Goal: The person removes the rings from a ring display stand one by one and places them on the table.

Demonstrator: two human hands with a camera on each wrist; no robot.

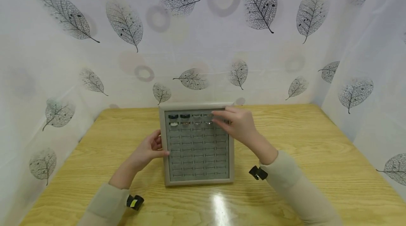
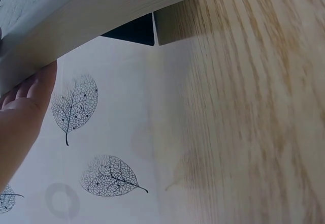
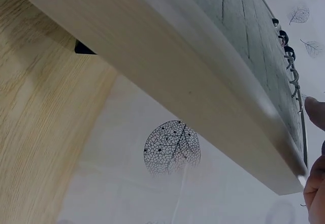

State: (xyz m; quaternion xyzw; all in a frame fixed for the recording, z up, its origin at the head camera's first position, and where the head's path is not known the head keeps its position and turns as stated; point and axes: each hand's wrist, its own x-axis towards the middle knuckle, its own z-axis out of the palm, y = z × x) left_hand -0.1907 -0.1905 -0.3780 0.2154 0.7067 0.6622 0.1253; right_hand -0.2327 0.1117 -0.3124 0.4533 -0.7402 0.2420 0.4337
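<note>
A framed ring display (image 1: 199,162) with a grey slotted pad leans upright on the table. In its top two rows sit several rings, among them two black rings (image 1: 185,116) and silver rings (image 1: 197,123). My left hand (image 1: 146,152) holds the display's left side, thumb on the front edge and fingers behind; the left wrist view shows these fingers (image 2: 30,94) against the frame's side. At the upper right, my right hand (image 1: 239,122) reaches over the pad. Its index fingertip and thumb tip stand apart beside the fourth-column rings (image 1: 208,123). The right wrist view shows the thumb (image 3: 315,111) close to the row of rings.
The wooden table (image 1: 285,183) extends around the display. Behind and at both sides hangs a white cloth (image 1: 196,50) printed with leaves. A black support (image 2: 134,31) shows behind the frame. Black wrist mounts (image 1: 134,202) sit at the sleeves.
</note>
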